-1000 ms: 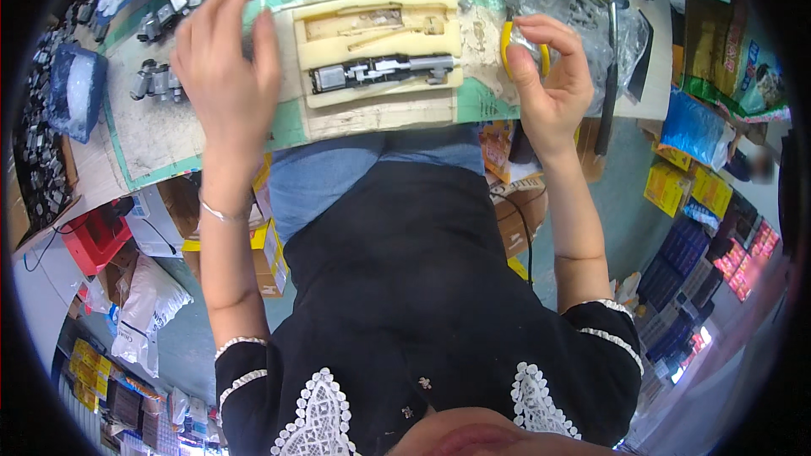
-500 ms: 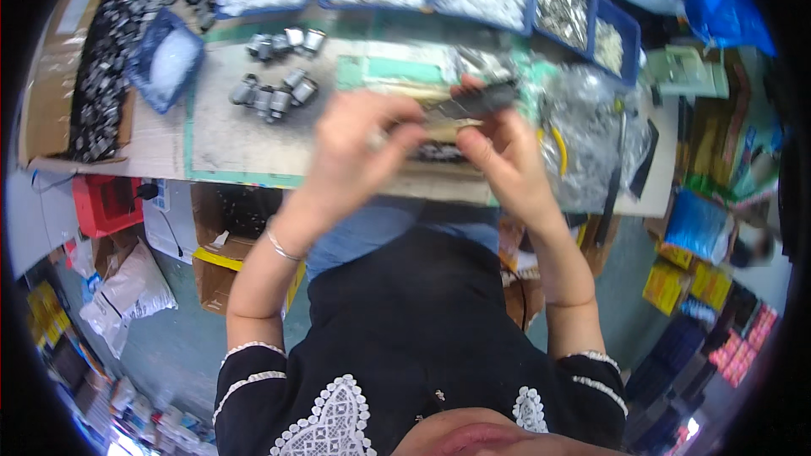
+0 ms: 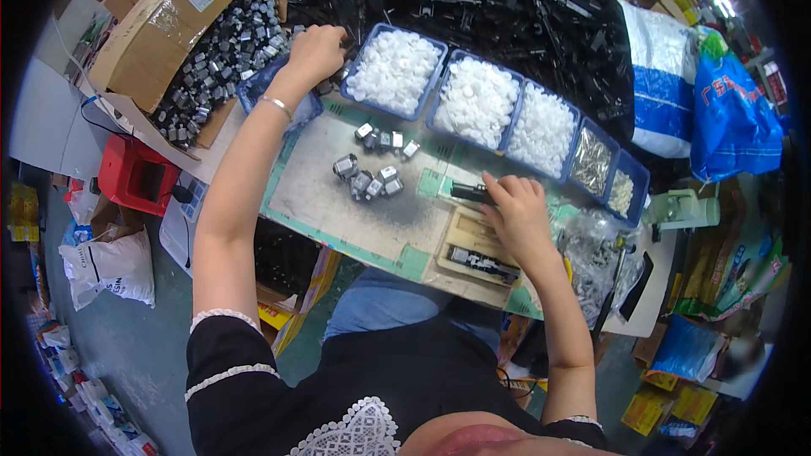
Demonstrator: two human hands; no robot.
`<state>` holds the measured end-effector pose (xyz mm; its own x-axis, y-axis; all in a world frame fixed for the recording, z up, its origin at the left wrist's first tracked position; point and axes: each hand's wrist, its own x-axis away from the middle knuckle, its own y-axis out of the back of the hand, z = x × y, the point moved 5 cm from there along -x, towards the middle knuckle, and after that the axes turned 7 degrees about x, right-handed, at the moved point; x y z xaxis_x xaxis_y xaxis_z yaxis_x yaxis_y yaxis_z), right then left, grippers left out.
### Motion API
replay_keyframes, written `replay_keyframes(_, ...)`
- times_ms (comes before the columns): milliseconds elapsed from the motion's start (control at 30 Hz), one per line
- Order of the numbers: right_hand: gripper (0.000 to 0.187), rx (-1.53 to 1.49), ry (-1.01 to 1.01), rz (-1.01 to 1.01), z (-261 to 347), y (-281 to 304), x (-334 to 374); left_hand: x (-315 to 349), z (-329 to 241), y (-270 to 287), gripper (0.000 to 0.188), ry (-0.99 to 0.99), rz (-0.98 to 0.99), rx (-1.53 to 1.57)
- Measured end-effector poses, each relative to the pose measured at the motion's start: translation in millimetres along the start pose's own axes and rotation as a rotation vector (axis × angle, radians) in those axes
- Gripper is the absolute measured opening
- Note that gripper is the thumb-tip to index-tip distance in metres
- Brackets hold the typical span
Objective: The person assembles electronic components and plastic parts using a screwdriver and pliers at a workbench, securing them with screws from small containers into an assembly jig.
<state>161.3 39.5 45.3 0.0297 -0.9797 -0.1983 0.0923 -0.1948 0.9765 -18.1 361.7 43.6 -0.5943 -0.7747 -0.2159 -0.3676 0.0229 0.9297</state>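
My right hand (image 3: 522, 213) grips a long black plastic piece (image 3: 470, 193) between thumb and fingers, low over the worktable. Just nearer me lies a pale wooden jig (image 3: 467, 226), with a black-and-silver part (image 3: 481, 263) lying in its front slot. My left hand (image 3: 318, 52) is stretched out to the far left, above a blue plastic-lined tray (image 3: 306, 110) and beside scattered small parts. Its fingers are curled together; whatever they hold is hidden. Two loose clusters of small silver-and-black metal parts (image 3: 370, 183) sit on the table between my hands.
Blue bins of white plastic pieces (image 3: 397, 72) line the back, followed by a bin of metal pins (image 3: 594, 159). Behind them spreads a heap of black parts (image 3: 473, 0). A carton of metal parts (image 3: 224, 59) stands far left; clear plastic bags (image 3: 591, 245) lie right.
My hands were together over the jig around a dark piece. The left has moved away to the far left; the right has lowered with the black piece. The view has shifted, showing more of the back.
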Motion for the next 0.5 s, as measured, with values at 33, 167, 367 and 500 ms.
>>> replay_keyframes(33,0.044,0.006,-0.017,0.018,-1.2,-2.5,-1.5,-9.4,1.6,-6.2,0.027,0.047,0.102,0.05)
replay_keyframes(167,0.04,0.027,-0.002,-0.006,-4.4,-4.7,-2.4,-39.1,11.1,-27.9,0.027,0.042,0.197,0.111)
replay_keyframes(367,0.028,-0.076,-0.06,-0.007,-8.1,7.4,-2.0,-46.9,29.6,-29.6,0.021,0.299,0.2,0.513)
replay_keyframes(500,0.021,-0.157,-0.058,-0.046,-3.9,14.1,-3.8,-41.0,44.6,4.1,0.024,0.283,0.022,0.53)
